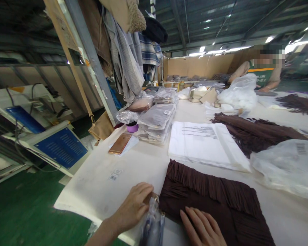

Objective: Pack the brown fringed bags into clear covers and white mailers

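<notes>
A dark brown fringed bag point(207, 194) lies flat on the white-covered table in front of me. My right hand point(204, 227) rests on its front with the fingers stretched out. At the bag's left corner, my left hand point(136, 203) pinches a small brown strap end point(151, 197), partly hidden by the fingers. Gold-coloured metal hardware point(156, 200) shows beside it. A bundle in clear plastic point(152, 222) hangs down between my hands, its contents hard to make out.
White printed plastic bags point(205, 143) lie behind the bag, beside a phone point(120, 143) and stacked wrapped goods point(156, 118). More brown fringed pieces point(259, 131) and a clear bag point(290, 167) are at right. A co-worker point(264, 71) stands across the table. A metal post point(92, 61) rises at left.
</notes>
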`<state>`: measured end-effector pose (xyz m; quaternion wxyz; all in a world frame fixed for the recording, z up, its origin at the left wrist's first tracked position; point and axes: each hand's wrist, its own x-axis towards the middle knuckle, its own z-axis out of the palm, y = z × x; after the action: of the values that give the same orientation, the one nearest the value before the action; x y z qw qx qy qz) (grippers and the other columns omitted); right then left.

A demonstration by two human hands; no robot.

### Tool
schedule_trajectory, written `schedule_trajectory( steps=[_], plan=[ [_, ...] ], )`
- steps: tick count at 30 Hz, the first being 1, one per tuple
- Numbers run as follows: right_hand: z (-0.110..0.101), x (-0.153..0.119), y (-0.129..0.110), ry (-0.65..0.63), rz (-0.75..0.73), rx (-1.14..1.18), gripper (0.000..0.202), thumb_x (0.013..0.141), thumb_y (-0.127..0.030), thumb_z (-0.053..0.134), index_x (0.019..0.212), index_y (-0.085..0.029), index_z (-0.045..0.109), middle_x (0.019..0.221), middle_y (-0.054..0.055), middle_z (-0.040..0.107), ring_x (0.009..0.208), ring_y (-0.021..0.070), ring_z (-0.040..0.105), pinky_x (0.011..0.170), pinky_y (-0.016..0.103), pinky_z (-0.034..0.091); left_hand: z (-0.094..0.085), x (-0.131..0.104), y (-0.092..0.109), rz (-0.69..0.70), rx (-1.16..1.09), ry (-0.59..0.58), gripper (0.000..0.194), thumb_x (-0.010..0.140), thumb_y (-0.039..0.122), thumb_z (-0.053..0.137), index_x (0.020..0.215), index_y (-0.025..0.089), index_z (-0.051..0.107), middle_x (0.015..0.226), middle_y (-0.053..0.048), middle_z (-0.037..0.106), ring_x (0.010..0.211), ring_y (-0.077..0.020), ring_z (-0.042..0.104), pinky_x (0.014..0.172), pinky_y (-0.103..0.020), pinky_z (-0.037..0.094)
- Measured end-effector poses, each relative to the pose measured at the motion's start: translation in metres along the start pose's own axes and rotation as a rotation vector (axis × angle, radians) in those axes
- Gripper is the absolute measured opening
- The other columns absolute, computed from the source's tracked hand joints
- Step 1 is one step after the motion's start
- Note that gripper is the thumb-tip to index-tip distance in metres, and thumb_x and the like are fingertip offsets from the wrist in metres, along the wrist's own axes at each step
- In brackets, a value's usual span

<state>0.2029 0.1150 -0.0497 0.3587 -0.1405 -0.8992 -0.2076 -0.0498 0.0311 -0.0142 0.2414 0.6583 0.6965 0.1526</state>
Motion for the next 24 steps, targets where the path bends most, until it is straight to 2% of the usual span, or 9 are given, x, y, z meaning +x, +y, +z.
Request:
schedule_trajectory(
  steps=[2,5,8,12,16,19,24],
  plan=[
    [-0.002,0.007,0.003,-0.042,-0.038,-0.031,0.04,0.089,-0.01,0.027,0.098,-0.017,0.066,0.089,0.005,0.072,0.078,0.0188,0.067,0.067,0.033,0.048,-0.001,0.004,-0.001,0.025,0.015,0.0,0.056,0.067,0.006,0.048,0.122,0.018,0.049,0.127,-0.009,0.051,0.121,-0.0226,0.04,0.107,-0.044,0.028],
    [0.0,0.009,0.006,-0.06,-0.055,-0.034,0.04,0.084,-0.003,0.028,0.094,-0.015,0.065,0.082,0.006,0.071,0.073,0.0179,0.066,0.066,0.029,0.05,-0.01,0.008,0.0,0.018,0.054,-0.009,0.04,0.066,0.006,0.052,0.103,0.02,0.055,0.109,-0.004,0.056,0.105,-0.0202,0.047,0.093,-0.037,0.036],
    [0.012,0.003,0.012,-0.045,0.053,0.09,0.04,0.083,-0.002,0.025,0.097,-0.014,0.061,0.08,0.007,0.068,0.073,0.0177,0.064,0.067,0.029,0.052,-0.014,0.01,0.0,-0.035,0.058,0.027,0.026,0.066,0.012,0.059,0.09,0.019,0.055,0.097,-0.002,0.056,0.095,-0.0197,0.049,0.083,-0.034,0.038],
    [0.025,-0.004,0.021,-0.036,0.22,0.344,0.032,0.087,-0.009,0.031,0.106,-0.013,0.056,0.085,0.009,0.065,0.078,0.0174,0.063,0.069,0.028,0.053,-0.008,0.016,0.001,-0.07,0.035,0.073,0.019,0.07,0.014,0.058,0.088,0.018,0.054,0.092,-0.003,0.055,0.09,-0.0187,0.05,0.076,-0.029,0.039],
    [0.022,-0.002,0.026,-0.037,0.239,0.465,0.029,0.087,-0.011,0.038,0.11,-0.013,0.054,0.086,0.009,0.064,0.078,0.0166,0.063,0.069,0.027,0.054,-0.001,0.034,0.008,0.005,0.017,0.086,0.013,0.079,0.014,0.052,0.09,0.018,0.057,0.093,-0.004,0.057,0.09,-0.0174,0.051,0.078,-0.027,0.04],
    [0.016,0.002,0.028,-0.015,0.217,0.475,0.029,0.087,-0.011,0.039,0.112,-0.012,0.054,0.087,0.01,0.064,0.079,0.0166,0.063,0.07,0.026,0.055,0.006,0.056,0.011,0.082,0.018,0.087,0.012,0.078,0.016,0.057,0.09,0.02,0.06,0.096,-0.004,0.059,0.096,-0.0191,0.049,0.083,-0.03,0.037],
    [0.004,0.013,0.032,-0.046,0.169,0.428,0.028,0.086,-0.01,0.041,0.11,-0.013,0.054,0.086,0.009,0.065,0.079,0.0158,0.064,0.07,0.025,0.055,0.024,0.082,0.012,0.105,0.004,0.097,0.009,0.076,0.018,0.06,0.084,0.021,0.063,0.1,-0.006,0.059,0.1,-0.025,0.047,0.085,-0.036,0.034]
  ],
)
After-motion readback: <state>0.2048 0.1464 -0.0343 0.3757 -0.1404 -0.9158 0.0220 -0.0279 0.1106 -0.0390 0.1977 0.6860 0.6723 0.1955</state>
